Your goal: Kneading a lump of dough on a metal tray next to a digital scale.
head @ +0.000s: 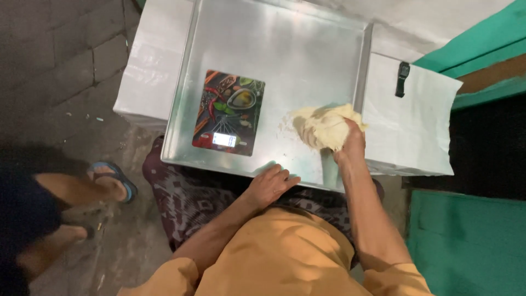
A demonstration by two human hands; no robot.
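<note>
one dough lump (320, 127); one kitchen scale (228, 112); one metal tray (296, 49); two hands (350, 143)

Grey paved floor (66, 49), green wall (466, 241), dim light

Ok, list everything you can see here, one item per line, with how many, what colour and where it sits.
metal tray: one, silver, on the white surface, filling the middle.
kitchen scale: one, dark with a colourful food picture, on the tray's left half.
dough lump: one, pale yellow, on the tray's right side.
white surface: one, white, under the tray.
black clip: one, black, on the white surface at right.
green frame: green, right edge.
bystander's foot in a blue sandal: one, on the floor at left.
left hand: one, resting on the tray's near edge.
right hand: one, gripping the dough lump.
</note>
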